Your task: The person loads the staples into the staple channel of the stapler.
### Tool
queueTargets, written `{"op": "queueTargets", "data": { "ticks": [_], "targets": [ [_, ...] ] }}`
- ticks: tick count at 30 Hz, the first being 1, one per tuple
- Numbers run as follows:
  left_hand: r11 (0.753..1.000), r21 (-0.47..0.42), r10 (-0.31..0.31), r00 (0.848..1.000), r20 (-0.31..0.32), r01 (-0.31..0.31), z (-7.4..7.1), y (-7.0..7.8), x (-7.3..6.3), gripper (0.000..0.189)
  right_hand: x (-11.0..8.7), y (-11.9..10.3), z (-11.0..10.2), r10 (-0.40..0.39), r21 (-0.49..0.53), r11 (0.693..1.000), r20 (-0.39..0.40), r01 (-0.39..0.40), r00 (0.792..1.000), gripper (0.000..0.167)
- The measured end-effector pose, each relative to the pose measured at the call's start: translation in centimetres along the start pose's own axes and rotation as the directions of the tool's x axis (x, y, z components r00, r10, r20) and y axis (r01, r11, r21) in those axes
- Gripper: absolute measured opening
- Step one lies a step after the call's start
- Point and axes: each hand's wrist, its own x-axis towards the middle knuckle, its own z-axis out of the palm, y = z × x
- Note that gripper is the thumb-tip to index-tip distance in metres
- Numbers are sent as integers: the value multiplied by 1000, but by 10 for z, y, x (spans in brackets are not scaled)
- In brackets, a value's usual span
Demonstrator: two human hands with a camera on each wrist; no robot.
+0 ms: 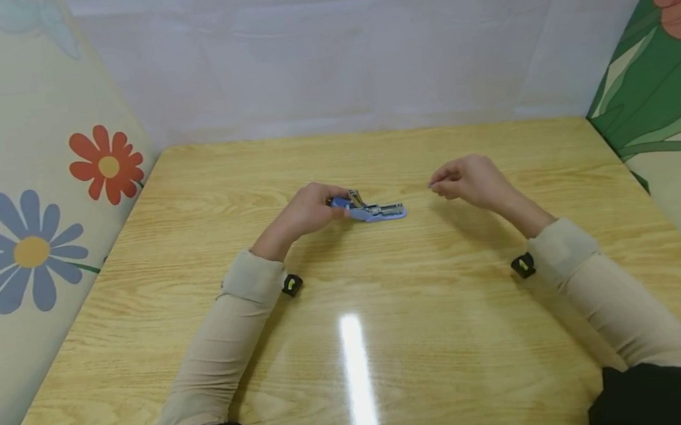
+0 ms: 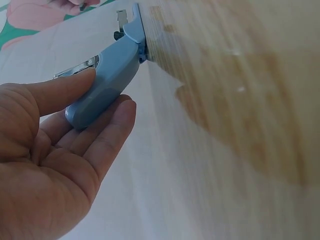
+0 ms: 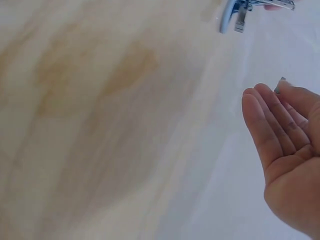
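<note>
A light-blue stapler (image 1: 384,214) is opened up, its metal magazine showing and its upper part swung back. My left hand (image 1: 314,208) grips the rear part between thumb and fingers. In the left wrist view the thumb lies along one side of the stapler (image 2: 107,77), with the fingers behind and under it. To the right, apart from the stapler, my right hand (image 1: 475,182) pinches a small grey strip of staples (image 3: 281,84) between thumb and forefinger. The other fingers of the right hand (image 3: 285,135) are gently bent.
Both hands are over a glossy wood-grain table (image 1: 437,339), toward its far side. A white sheet (image 1: 327,58) hangs behind the far edge, and flower-patterned panels (image 1: 22,254) stand at the left and right. Small black devices (image 1: 523,265) sit at both wrists.
</note>
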Motion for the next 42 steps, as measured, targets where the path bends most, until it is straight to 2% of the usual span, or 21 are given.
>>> {"op": "queueTargets", "data": {
  "ticks": [6,24,42],
  "targets": [
    [1000,5,-4,1000,-5,4,0,1,1,46,-3,-5,-7,14,-19,1000,-13,-14,1000,21],
    [1000,14,-9,1000,-4,9,0,3,0,46,-3,-17,-23,56,18,998,-16,-56,998,27],
    [1000,12,-3,1000,-15,3,-1,-2,3,52,0,-24,-26,31,21,999,-39,-31,999,24]
  ]
}}
